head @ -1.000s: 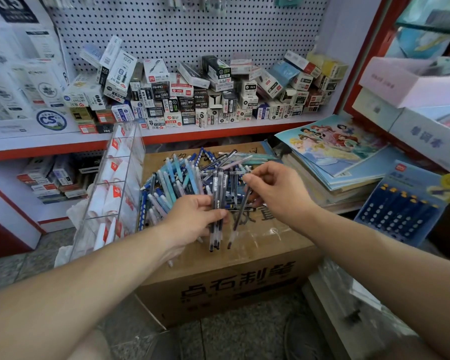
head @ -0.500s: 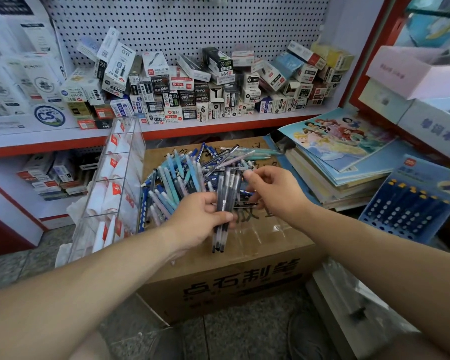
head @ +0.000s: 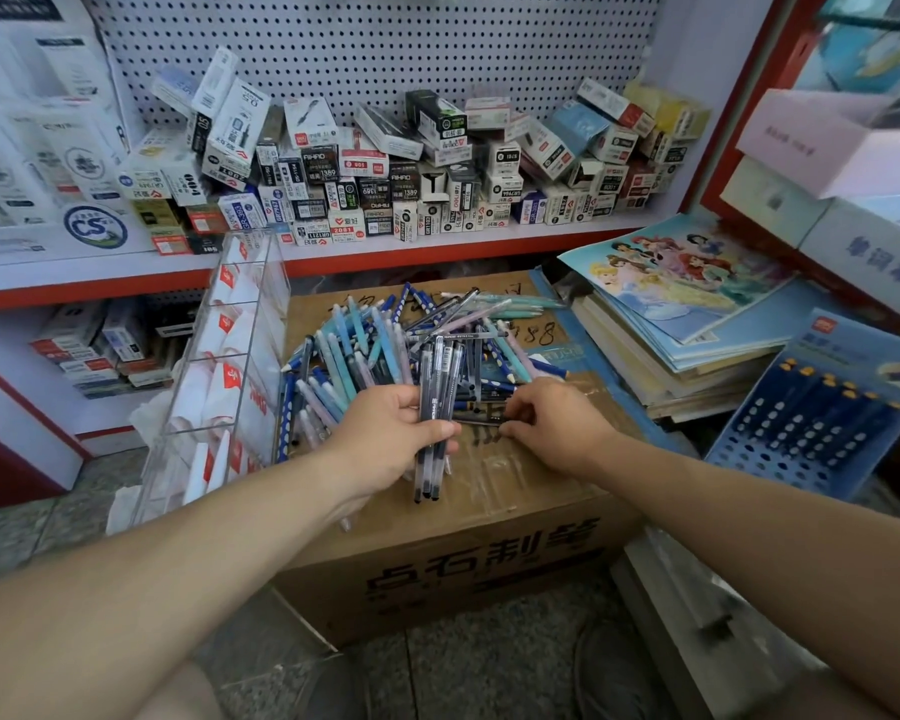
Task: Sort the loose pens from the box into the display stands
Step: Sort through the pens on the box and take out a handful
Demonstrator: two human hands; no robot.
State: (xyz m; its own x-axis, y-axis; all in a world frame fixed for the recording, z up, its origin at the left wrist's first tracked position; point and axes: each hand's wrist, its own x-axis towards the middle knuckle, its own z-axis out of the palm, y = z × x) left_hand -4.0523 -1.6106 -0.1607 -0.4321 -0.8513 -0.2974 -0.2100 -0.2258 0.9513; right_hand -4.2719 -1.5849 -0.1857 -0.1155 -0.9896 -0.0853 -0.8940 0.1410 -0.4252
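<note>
A heap of loose pens (head: 380, 350) in blue, teal and pink lies on top of a closed cardboard box (head: 489, 558). My left hand (head: 391, 439) grips a bundle of dark pens (head: 435, 407), held roughly upright over the heap's near edge. Just to the right, my right hand (head: 557, 423) pinches one dark pen (head: 481, 419) lying flat on the box. A clear acrylic display stand (head: 230, 366) with tiered compartments stands left of the box. A blue perforated stand (head: 811, 423) holding dark blue pens leans at the right.
A red-edged shelf (head: 437, 246) behind the box carries many small pen cartons in front of a pegboard. A stack of colouring books and notebooks (head: 681, 314) lies right of the box. White boxes (head: 853, 142) sit at the far right. Tiled floor lies below.
My right hand added a dark pen to the bundle in my left hand, then dropped lower and now pinches another pen on the box. The left hand's bundle stayed nearly in place.
</note>
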